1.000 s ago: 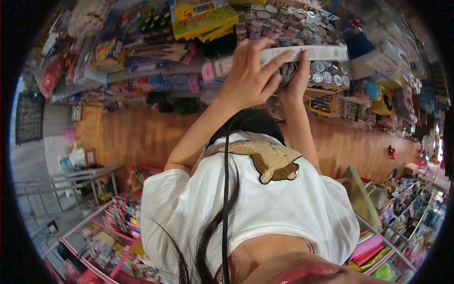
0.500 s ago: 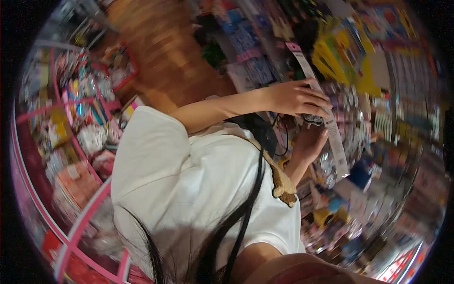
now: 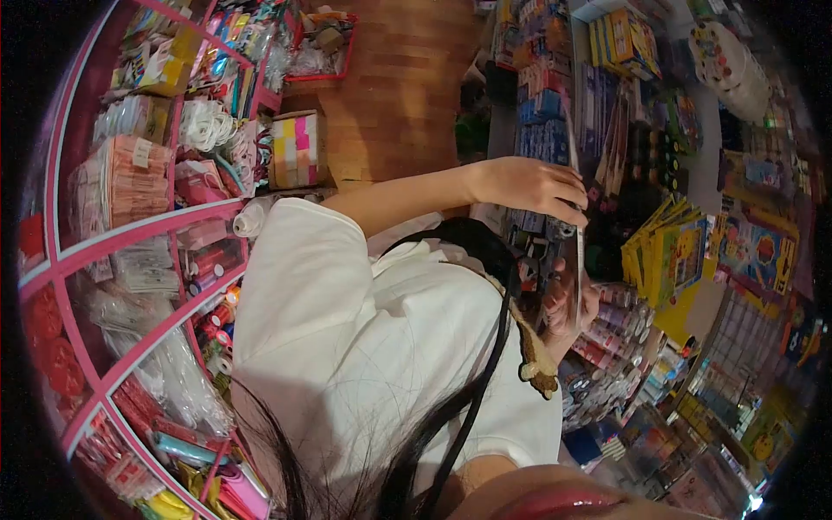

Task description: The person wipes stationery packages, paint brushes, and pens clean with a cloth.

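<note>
A long, narrow white strip (image 3: 579,247) is held upright in front of me, seen almost edge-on; I cannot make out what product it is. My left hand (image 3: 548,192) has its fingers closed on the strip's middle part. Below it, my right hand (image 3: 568,305) grips the lower part, fingers bent around it. Something small and shiny shows under my left fingers, too hidden to name. Beyond the strip, boxed goods (image 3: 544,130) fill a shelf, and yellow packs (image 3: 667,251) stand to the right.
A pink-framed rack (image 3: 143,234) with bagged goods runs along the left. A cardboard box (image 3: 297,149) and a red crate (image 3: 322,45) stand by the wooden floor (image 3: 403,87). Clear cylindrical packs (image 3: 620,325) line the shelf near my right hand.
The view has swung, so the shelves have shifted. The strip has turned from showing its printed face to nearly edge-on. My right hand now has its fingers around its lower part.
</note>
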A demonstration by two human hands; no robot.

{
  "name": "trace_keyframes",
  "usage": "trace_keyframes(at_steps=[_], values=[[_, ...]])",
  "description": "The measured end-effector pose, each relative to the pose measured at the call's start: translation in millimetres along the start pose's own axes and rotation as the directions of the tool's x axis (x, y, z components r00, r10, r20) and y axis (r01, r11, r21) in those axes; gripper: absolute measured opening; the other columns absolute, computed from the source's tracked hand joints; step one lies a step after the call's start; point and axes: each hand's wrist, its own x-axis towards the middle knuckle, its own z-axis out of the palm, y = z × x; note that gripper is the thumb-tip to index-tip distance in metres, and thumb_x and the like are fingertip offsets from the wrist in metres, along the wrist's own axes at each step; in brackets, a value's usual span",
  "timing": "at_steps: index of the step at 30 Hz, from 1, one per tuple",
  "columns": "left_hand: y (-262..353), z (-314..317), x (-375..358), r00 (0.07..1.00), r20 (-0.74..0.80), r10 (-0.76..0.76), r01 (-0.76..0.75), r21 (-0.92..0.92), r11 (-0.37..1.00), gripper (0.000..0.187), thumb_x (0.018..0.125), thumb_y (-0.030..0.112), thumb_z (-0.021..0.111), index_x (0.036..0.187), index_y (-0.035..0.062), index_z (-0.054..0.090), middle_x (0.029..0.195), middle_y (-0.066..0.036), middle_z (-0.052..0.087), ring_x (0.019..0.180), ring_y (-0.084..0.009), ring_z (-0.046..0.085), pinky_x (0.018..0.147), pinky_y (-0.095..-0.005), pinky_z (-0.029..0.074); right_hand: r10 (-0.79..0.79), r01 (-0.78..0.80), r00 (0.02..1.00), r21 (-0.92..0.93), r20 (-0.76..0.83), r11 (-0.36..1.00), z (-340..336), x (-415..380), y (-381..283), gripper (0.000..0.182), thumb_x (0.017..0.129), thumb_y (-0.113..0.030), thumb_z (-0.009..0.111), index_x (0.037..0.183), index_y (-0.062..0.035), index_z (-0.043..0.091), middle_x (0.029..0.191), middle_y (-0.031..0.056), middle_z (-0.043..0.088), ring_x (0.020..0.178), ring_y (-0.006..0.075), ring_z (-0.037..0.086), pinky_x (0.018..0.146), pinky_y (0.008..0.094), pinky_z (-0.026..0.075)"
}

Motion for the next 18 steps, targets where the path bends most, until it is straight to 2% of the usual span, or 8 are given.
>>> trace_keyframes(at_steps=[1, 4, 6, 8, 10, 12, 15, 18], values=[[-1.1, -4.1, -3.4, 1.0, 0.021, -0.012, 0.011, 0.02, 1.0, 0.038, 0.073, 0.01, 0.051, 0.111, 0.0141, 0.054, 0.108, -0.007, 0.053, 0.099, -0.0239, 0.055, 0.092, -0.0343, 0.044, -0.036, 0.004, 0.986, -0.194, -0.161, 0.981, 28.6, 11.2, 3.5, 0.047, 0.087, -0.007, 0.041, 0.128, 0.0067, 0.022, 0.099, 0.0253, 0.047, 0.069, 0.0224, 0.059, 0.045, 0.0265, 0.05], [-6.2, -16.9, -11.2, 0.993, 0.055, -0.107, 0.105, 0.039, 0.994, 0.039, 0.073, 0.003, 0.05, 0.11, 0.0128, 0.054, 0.11, -0.009, 0.052, 0.102, -0.0257, 0.054, 0.09, -0.0325, 0.045, 0.113, -0.11, 0.991, -0.033, 0.072, 0.993, 22.4, 30.3, -3.3, 0.044, 0.086, -0.001, 0.038, 0.127, 0.0064, 0.024, 0.093, 0.0205, 0.047, 0.057, 0.0142, 0.052, 0.038, 0.0212, 0.042], [-12.5, -28.7, -11.9, 0.982, 0.002, -0.187, 0.186, 0.028, 0.982, 0.043, 0.071, -0.003, 0.05, 0.111, 0.0119, 0.054, 0.111, -0.01, 0.052, 0.103, -0.0264, 0.053, 0.091, -0.0324, 0.045, 0.02, -0.033, 0.998, -0.264, -0.052, 0.964, 29.0, 36.5, -3.1, 0.036, 0.089, -0.002, 0.039, 0.123, 0.0047, 0.03, 0.089, 0.014, 0.046, 0.05, 0.008, 0.04, 0.041, 0.0208, 0.038], [-12.6, -46.9, -10.1, 0.891, -0.203, -0.405, 0.4, -0.067, 0.914, 0.056, 0.065, -0.009, 0.054, 0.116, 0.0144, 0.054, 0.119, -0.007, 0.052, 0.103, -0.0268, 0.055, 0.087, -0.0322, 0.048, -0.158, 0.056, 0.975, -0.516, -0.157, 0.855, 27.6, 41.3, -4.1, 0.034, 0.092, -0.007, 0.039, 0.123, 0.0035, 0.031, 0.089, 0.0118, 0.045, 0.051, 0.0076, 0.037, 0.043, 0.0211, 0.037], [-9.9, -54.5, -2.6, 0.787, -0.427, -0.445, 0.401, -0.193, 0.895, 0.058, 0.063, -0.008, 0.057, 0.116, 0.0146, 0.055, 0.124, -0.006, 0.05, 0.104, -0.0281, 0.055, 0.089, -0.0342, 0.047, -0.283, 0.013, 0.908, -0.656, -0.308, 0.755, 31.9, 47.2, 0.8, 0.03, 0.095, -0.017, 0.038, 0.119, 0.0013, 0.038, 0.089, 0.0093, 0.048, 0.05, 0.0075, 0.033, 0.043, 0.0198, 0.032], [11.9, -43.7, 13.2, 0.832, -0.308, -0.462, 0.414, -0.209, 0.886, 0.045, 0.074, 0.006, 0.06, 0.117, 0.0165, 0.055, 0.127, -0.007, 0.049, 0.117, -0.0297, 0.046, 0.099, -0.0484, 0.034, -0.234, -0.043, 0.914, -0.653, -0.332, 0.756, 33.6, 53.2, 4.0, 0.031, 0.094, -0.024, 0.037, 0.115, -0.0008, 0.041, 0.093, 0.0087, 0.053, 0.055, 0.0111, 0.044, 0.047, 0.0249, 0.038], [45.4, -5.6, 30.3, 0.883, 0.029, -0.468, 0.466, -0.176, 0.867, 0.044, 0.078, 0.023, 0.06, 0.121, 0.0211, 0.052, 0.14, -0.002, 0.033, 0.131, -0.0263, 0.025, 0.104, -0.0576, 0.013, -0.524, 0.03, 0.625, -0.653, -0.579, 0.757, 48.1, 72.8, 37.3, 0.047, 0.092, -0.042, 0.029, 0.113, -0.0018, 0.043, 0.088, 0.007, 0.056, 0.066, 0.0144, 0.053, 0.057, 0.0283, 0.045], [33.4, 9.0, 37.5, 0.88, -0.027, -0.473, 0.474, 0.023, 0.88, 0.047, 0.079, 0.021, 0.06, 0.124, 0.0254, 0.049, 0.141, 0.001, 0.031, 0.132, -0.0267, 0.024, 0.104, -0.0593, 0.009, -0.435, -0.01, 0.81, -0.751, -0.393, 0.66, 44.9, 72.3, 37.7, 0.057, 0.091, -0.054, 0.022, 0.115, -0.0066, 0.043, 0.076, 0.0017, 0.05, 0.057, 0.0102, 0.042, 0.049, 0.0243, 0.035]])
